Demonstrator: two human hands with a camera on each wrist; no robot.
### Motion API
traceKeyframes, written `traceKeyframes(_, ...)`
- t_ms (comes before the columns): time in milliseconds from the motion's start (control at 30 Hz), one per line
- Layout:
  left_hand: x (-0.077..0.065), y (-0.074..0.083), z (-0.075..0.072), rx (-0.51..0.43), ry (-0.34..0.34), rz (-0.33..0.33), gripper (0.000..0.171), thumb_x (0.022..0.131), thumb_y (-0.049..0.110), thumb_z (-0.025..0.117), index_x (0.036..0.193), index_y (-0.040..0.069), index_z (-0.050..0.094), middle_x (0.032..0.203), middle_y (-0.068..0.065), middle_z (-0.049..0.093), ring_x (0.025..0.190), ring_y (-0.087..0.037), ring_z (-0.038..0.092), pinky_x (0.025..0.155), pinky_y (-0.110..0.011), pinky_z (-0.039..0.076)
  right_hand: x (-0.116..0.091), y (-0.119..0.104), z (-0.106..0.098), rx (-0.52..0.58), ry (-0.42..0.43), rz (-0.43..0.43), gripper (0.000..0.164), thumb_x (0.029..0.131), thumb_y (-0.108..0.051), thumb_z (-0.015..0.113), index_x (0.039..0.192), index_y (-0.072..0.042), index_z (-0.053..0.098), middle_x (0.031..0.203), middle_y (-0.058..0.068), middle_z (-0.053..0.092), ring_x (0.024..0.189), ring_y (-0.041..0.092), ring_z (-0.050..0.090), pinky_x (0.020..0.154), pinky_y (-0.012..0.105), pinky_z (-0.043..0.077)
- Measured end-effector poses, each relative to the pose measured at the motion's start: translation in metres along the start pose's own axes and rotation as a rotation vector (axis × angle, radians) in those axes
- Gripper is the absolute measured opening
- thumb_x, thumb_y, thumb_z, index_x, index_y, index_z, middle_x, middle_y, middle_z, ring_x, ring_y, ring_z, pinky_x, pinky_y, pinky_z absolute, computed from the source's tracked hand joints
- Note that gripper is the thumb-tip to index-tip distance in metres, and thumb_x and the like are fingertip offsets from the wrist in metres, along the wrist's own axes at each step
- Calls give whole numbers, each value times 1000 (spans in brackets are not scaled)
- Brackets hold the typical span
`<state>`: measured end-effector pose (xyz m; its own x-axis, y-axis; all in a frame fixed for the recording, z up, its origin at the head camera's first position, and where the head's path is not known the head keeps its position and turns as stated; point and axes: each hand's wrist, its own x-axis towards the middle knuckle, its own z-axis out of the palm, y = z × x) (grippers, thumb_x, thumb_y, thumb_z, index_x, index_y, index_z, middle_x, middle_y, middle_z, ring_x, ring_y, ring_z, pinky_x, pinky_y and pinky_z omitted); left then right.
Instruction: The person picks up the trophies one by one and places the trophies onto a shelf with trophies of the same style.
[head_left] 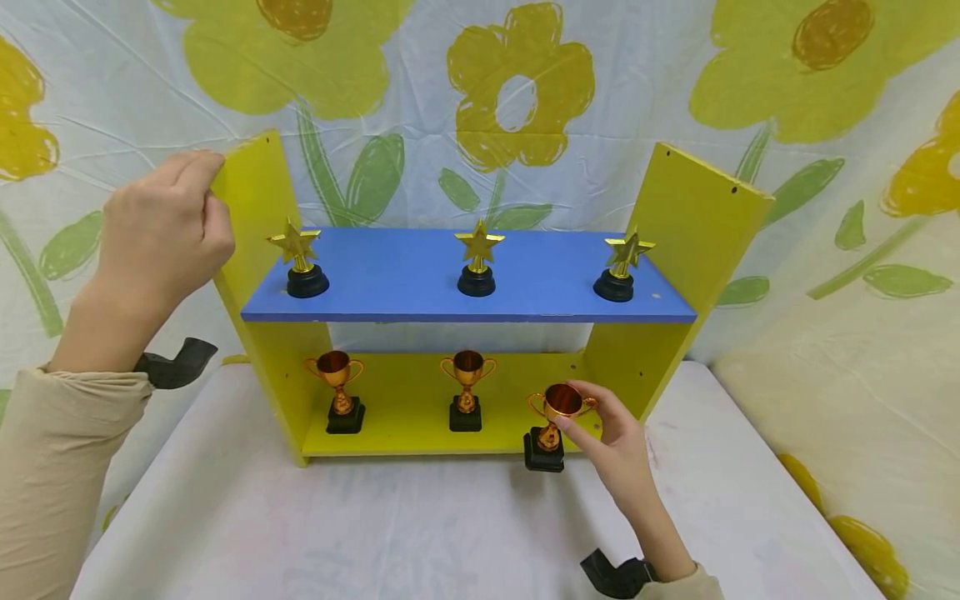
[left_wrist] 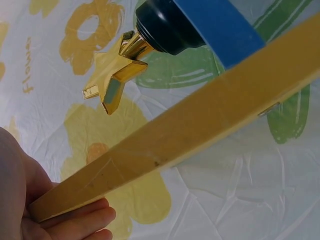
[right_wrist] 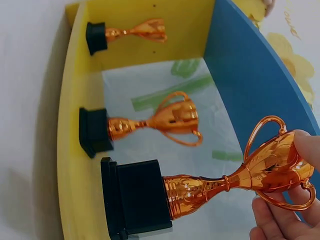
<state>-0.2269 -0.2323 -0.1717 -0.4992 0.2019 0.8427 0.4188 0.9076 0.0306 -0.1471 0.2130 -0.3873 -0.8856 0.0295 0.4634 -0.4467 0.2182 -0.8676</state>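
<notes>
My left hand (head_left: 168,229) grips the upper end of the yellow left side panel (head_left: 262,187) of a small two-tier shelf. In the left wrist view its fingers (left_wrist: 82,220) curl round the panel's end. With thumb and fingers, my right hand (head_left: 622,450) pinches the cup of a bronze-coloured, two-handled trophy (head_left: 544,450) in front of the lower board's right part. Its black square base overlaps the board's front edge in the head view. Two matching trophies, a left one (head_left: 345,414) and a middle one (head_left: 466,414), stand upright on the yellow lower board (head_left: 405,417).
Three gold star trophies, left (head_left: 306,282), middle (head_left: 477,279) and right (head_left: 615,285), stand on the blue upper board (head_left: 390,275). The yellow right side panel (head_left: 693,217) rises beside them. A white-covered table (head_left: 375,533) bears the shelf; a flower-printed cloth (head_left: 420,108) hangs behind.
</notes>
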Motion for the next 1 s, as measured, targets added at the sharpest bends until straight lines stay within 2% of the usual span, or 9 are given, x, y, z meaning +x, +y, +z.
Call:
traceKeyframes(100, 0, -1, 0, 2, -1, -4, 45, 88, 5, 36, 123, -8, 62, 122, -26, 64, 101, -53, 61, 71, -71, 42, 3, 2, -8, -10, 18, 24, 43, 90, -1, 69, 132, -4, 59, 124, 6, 63, 115, 18, 55, 91, 19, 49)
traceKeyframes(300, 0, -1, 0, 8, 2, 3, 45, 88, 5, 36, 123, -9, 61, 122, -26, 64, 100, -54, 61, 69, -71, 42, 12, 11, -19, -6, 57, 60, 43, 93, -6, 67, 134, -5, 57, 124, 5, 64, 118, 15, 57, 93, 19, 49)
traceKeyframes(433, -1, -1, 0, 9, -2, 2, 45, 88, 5, 36, 123, -9, 61, 122, -26, 63, 99, -54, 61, 69, -71, 42, 17, 20, -24, -9, 79, 89, 43, 93, -9, 68, 135, -5, 57, 122, 5, 62, 116, 15, 57, 88, 18, 51)
traceKeyframes(767, -1, -1, -1, 8, -2, -5, 45, 88, 5, 36, 123, -8, 61, 122, -26, 64, 99, -54, 61, 67, -71, 42, 26, 38, -25, 34, 121, 122, 45, 93, -9, 69, 136, -3, 56, 128, 7, 59, 116, 15, 56, 93, 17, 48)
traceKeyframes(1000, 0, 0, -1, 9, 3, 2, 45, 88, 5, 36, 122, -8, 62, 122, -26, 64, 101, -53, 61, 70, -71, 42, 32, 46, -25, 14, 140, 129, 49, 93, -11, 68, 138, 0, 52, 132, 8, 55, 117, 14, 54, 96, 17, 45)
